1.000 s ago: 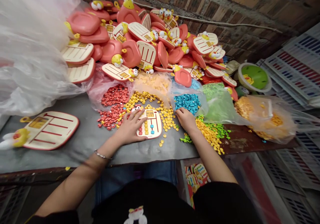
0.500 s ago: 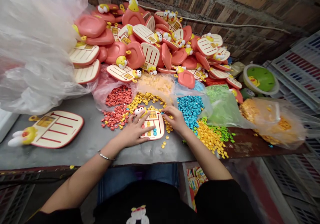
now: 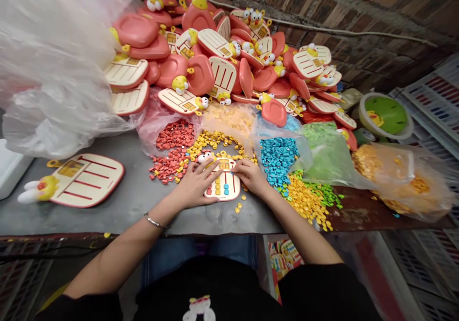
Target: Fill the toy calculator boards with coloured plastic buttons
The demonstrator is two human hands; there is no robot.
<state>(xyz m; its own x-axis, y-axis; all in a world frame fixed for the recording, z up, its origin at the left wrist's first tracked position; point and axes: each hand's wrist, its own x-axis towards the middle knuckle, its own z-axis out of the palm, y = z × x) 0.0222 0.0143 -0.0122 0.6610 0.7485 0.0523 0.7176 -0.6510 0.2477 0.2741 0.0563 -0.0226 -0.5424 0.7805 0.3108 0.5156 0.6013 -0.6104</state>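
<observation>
One board [image 3: 235,191], part-filled with coloured pieces [image 3: 226,186], slots [image 3: 232,163] partly bare, is steadied by left hand [image 3: 195,187], grip apart, blue piece [image 3: 233,171] being clamped in right hand [image 3: 252,177] grip.

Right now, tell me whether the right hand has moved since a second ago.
Yes: the right hand has moved left, away from the blue pieces, to the right edge of the board under the left hand.

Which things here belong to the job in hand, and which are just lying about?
Seemingly in use:
board under the left hand
right hand at its edge
red pieces
yellow pieces
blue pieces

Apparently just lying about:
pale bowl
plastic crates
</observation>
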